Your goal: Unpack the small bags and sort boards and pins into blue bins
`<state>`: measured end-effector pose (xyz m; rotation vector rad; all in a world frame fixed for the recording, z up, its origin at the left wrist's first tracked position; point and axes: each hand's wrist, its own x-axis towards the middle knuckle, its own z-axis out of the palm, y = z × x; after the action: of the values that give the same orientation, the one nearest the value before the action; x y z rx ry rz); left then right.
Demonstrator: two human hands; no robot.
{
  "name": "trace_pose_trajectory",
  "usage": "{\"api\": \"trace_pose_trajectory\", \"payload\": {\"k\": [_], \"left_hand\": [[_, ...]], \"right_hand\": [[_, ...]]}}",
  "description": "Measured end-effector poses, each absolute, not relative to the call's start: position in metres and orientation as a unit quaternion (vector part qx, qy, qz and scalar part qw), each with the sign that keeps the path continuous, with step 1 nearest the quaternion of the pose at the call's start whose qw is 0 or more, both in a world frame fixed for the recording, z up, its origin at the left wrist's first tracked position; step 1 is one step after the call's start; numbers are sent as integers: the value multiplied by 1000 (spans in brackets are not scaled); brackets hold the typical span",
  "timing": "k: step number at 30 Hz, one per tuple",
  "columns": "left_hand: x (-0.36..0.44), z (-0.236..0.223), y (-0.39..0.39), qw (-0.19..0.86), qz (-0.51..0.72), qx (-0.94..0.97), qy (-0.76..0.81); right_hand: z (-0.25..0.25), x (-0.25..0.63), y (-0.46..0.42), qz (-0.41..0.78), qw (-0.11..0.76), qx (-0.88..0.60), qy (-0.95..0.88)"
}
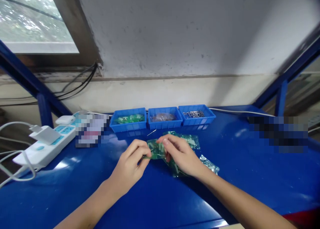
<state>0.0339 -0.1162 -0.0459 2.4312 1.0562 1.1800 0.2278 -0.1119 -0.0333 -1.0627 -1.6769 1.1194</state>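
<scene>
Between my two hands, a small green see-through plastic packet (155, 149) is held just above the blue tabletop. My left hand (132, 159) pinches its left edge between thumb and fingers. On the other side, my right hand (178, 152) grips the packet's right end, thumb and fingertips closed on it. Pale bits show through the green film, too blurred to name. More green packets (192, 140) lie behind and beneath my right hand, partly covered by it. A clear, shiny packet (210, 164) lies to the right of that wrist.
Three blue bins stand along the wall: a left bin (128, 128) with green packets, a middle bin (165, 124) with clear bags, a right bin (198, 121) with metal pieces. A thin metal piece (151, 132) lies before them. A power strip (47, 147) with white cables sits left.
</scene>
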Motion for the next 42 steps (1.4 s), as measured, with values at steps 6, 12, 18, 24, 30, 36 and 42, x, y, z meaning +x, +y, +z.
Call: {"api": "trace_pose_trajectory", "payload": {"k": [6, 12, 18, 24, 30, 36, 42], "left_hand": [[39, -46, -120, 141, 360, 843, 374], [34, -43, -112, 389, 377, 727, 422], [34, -47, -108, 445, 405, 673, 429], [35, -53, -111, 146, 456, 800, 363], [32, -51, -111, 10, 411, 844, 344], [38, -49, -116, 69, 314, 862, 392], [38, -48, -120, 119, 235, 881, 394]], "right_hand": [[-48, 221, -110, 394, 518, -433, -623], [-41, 231, -111, 174, 500, -373, -763], [-43, 229, -114, 85, 462, -368, -803], [-36, 226, -115, 281, 444, -422, -739], [-38, 209, -120, 368, 471, -455, -660], [-3, 206, -92, 191, 611, -436, -633], [20, 193, -44, 66, 473, -425, -769]]}}
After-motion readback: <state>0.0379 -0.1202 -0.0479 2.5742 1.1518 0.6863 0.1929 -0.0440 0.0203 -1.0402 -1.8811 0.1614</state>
